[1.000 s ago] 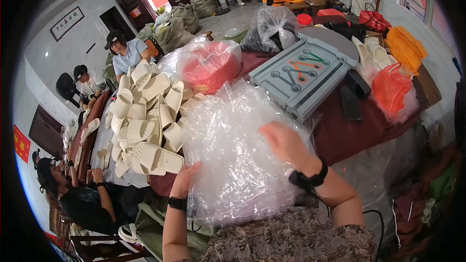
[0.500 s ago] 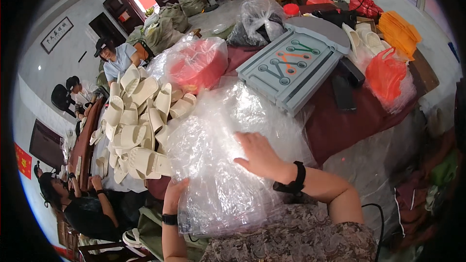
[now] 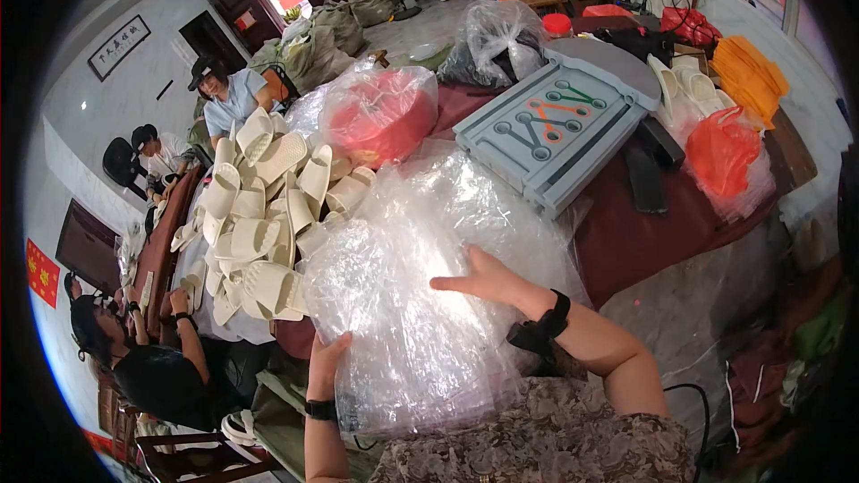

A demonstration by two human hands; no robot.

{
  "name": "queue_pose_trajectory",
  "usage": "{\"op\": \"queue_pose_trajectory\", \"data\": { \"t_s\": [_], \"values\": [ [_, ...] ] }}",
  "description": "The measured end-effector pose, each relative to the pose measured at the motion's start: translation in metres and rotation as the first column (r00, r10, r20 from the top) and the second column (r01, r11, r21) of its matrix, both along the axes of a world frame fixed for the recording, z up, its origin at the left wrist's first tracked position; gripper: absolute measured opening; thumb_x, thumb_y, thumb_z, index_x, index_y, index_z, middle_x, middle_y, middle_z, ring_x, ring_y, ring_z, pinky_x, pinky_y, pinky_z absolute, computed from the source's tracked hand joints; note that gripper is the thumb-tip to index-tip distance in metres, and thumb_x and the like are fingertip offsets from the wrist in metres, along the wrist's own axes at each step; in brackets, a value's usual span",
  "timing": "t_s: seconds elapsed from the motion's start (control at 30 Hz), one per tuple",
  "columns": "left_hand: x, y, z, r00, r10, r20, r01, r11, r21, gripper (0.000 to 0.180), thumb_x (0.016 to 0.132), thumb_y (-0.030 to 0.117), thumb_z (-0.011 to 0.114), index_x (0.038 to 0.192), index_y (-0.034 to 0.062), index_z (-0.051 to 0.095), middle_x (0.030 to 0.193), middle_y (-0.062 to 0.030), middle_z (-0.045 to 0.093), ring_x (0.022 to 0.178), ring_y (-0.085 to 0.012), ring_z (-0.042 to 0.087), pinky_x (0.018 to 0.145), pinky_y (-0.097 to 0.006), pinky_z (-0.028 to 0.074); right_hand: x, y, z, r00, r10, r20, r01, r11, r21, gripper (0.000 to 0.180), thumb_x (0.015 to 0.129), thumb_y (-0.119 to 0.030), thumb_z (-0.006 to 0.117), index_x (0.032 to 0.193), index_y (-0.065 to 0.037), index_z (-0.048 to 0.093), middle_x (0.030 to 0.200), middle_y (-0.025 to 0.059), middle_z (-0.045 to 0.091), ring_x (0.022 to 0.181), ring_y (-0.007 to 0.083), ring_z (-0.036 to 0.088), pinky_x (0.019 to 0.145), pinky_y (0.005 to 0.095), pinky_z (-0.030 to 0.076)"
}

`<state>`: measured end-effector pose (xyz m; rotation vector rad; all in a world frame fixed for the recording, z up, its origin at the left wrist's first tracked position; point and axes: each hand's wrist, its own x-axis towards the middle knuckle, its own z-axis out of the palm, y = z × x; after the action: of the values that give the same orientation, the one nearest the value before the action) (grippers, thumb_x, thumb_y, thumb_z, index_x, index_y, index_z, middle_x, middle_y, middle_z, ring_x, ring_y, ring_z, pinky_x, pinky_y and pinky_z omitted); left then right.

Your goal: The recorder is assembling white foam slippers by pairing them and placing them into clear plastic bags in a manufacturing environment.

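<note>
A loose stack of clear plastic bags spreads across the table's near side, wrinkled and shiny under the light. My left hand is shut on its near left edge, thumb on top and the other fingers hidden behind the plastic. Over the middle of the bags rests my right hand, open, its thumb stretched left apart from the fingers; the fingertips show only in part. Just left of the bags lies a big heap of cream slide slippers.
Behind the bags stands a red tub under clear plastic. A grey board-like case and a black box lie to the right, near a red bag and orange packets. Several people sit along the left.
My right hand has slid a little right over the plastic, its fingers less stretched out. My left hand keeps its hold on the edge. The whole view has shifted slightly.
</note>
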<state>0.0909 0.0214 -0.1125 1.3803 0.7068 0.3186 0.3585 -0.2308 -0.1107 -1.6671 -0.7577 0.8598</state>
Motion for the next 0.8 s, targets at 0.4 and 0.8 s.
{"op": "queue_pose_trajectory", "data": {
  "t_s": [0.4, 0.8],
  "values": [
    [-0.038, 0.019, 0.065, 0.962, 0.197, 0.187, -0.240, 0.939, 0.244, 0.054, 0.087, -0.008, 0.059, 0.138, -0.0002, 0.043, 0.114, -0.0096, 0.065, 0.093, -0.0175, 0.066, 0.079, -0.028, 0.055, -0.100, 0.010, 0.095, 0.817, 0.020, 0.576, -0.330, 0.835, 0.439, 0.107, 0.078, -0.043, 0.081, 0.154, -0.003, 0.018, 0.149, 0.0266, 0.032, 0.124, 0.0397, 0.048, 0.100, 0.0404, 0.045],
    [0.069, 0.048, 0.104, 0.990, -0.134, 0.047, 0.062, 0.707, 0.704, 0.051, 0.089, -0.005, 0.057, 0.138, -0.0009, 0.043, 0.115, -0.0121, 0.065, 0.095, -0.0180, 0.066, 0.080, -0.029, 0.055, -0.034, -0.078, 0.181, 0.853, -0.247, 0.460, 0.008, 0.887, 0.462, 0.088, 0.079, -0.014, 0.077, 0.153, -0.009, 0.030, 0.119, 0.0107, 0.060, 0.069, 0.0129, 0.045, 0.064, 0.0276, 0.045]
  ]
}}
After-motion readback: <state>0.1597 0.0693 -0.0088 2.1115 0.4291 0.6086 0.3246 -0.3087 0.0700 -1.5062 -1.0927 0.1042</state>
